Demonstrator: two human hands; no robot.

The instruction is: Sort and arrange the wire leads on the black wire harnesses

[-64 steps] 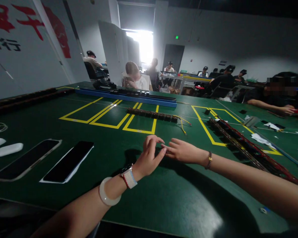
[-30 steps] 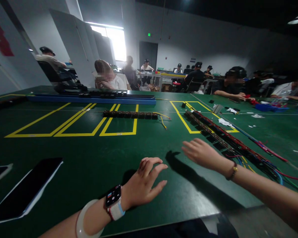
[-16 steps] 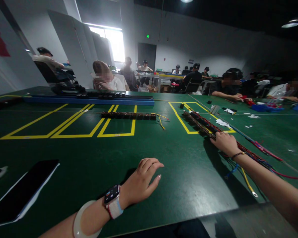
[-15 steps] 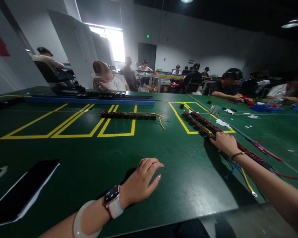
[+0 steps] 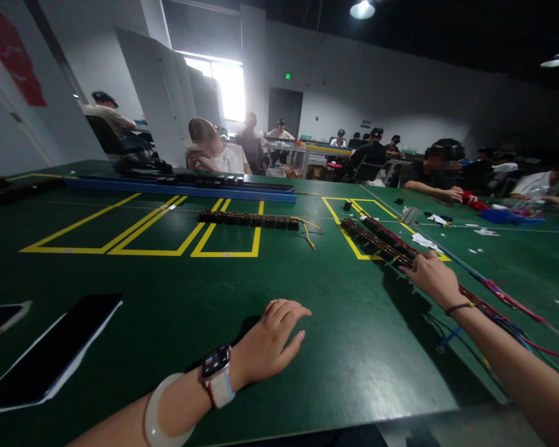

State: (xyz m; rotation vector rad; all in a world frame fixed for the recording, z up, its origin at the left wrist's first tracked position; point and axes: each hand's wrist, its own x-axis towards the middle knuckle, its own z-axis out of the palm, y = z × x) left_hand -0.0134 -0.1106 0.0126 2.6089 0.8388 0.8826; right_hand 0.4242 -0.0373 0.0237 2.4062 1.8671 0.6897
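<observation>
My right hand (image 5: pixel 433 279) is closed over the near end of a long, dark segmented strip (image 5: pixel 375 241) with brownish lengthwise lines. Just behind it lies a second dark strip with red edging (image 5: pixel 386 234), close alongside. Blue, red and green wires (image 5: pixel 503 316) trail from under my right hand and forearm, and a blue wire with a ring end (image 5: pixel 448 340) hangs below. My left hand (image 5: pixel 270 341) rests low over the green table (image 5: pixel 335 366), open with fingers loosely bent and nothing in it. Another dark strip with yellow leads (image 5: pixel 249 219) lies farther off, across yellow tape.
A blue rail (image 5: pixel 181 189) lies along the far side. A dark flat device (image 5: pixel 56 354) is at left. Paper scraps (image 5: pixel 426 242) and a grey block (image 5: pixel 410 215) lie at right, near blue trays (image 5: pixel 507 216). Other people sit around and beyond the table.
My right hand has shifted the held strip slightly toward me and left, widening its gap from the strip behind. The yellow ring-ended wire is now mostly behind my forearm. My left hand stays much the same.
</observation>
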